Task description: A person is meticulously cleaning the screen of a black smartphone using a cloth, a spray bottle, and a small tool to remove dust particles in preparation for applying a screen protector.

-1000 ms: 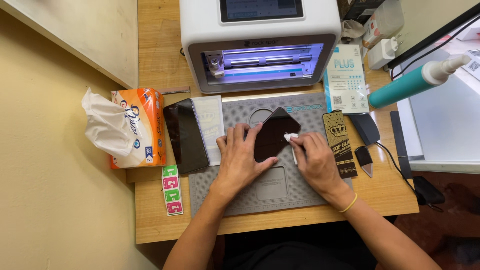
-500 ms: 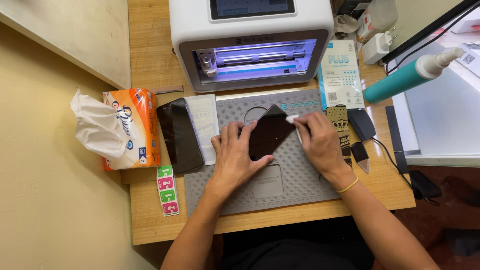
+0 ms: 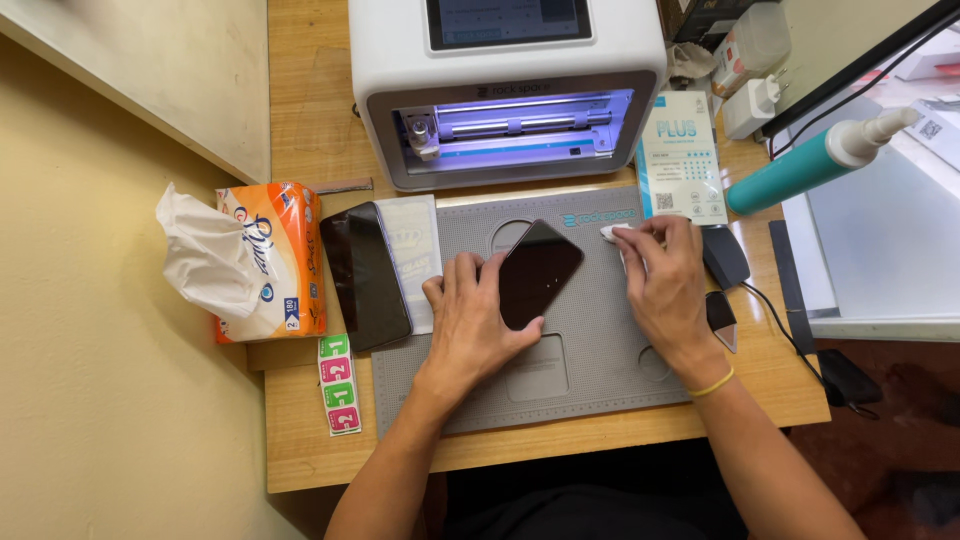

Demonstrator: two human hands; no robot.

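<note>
So your dark phone (image 3: 537,272) lies tilted mid-way on the grey work mat (image 3: 600,370), bare mat below it, your left hand (image 3: 475,325) pinning its lower-left edge while your right hand (image 3: 665,285), just right, pinches a small white wipe (image 3: 612,232).

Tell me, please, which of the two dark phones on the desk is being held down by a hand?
The phone lying tilted on the grey mat, under the left hand. The other phone lies untouched beside the tissue pack.
</note>
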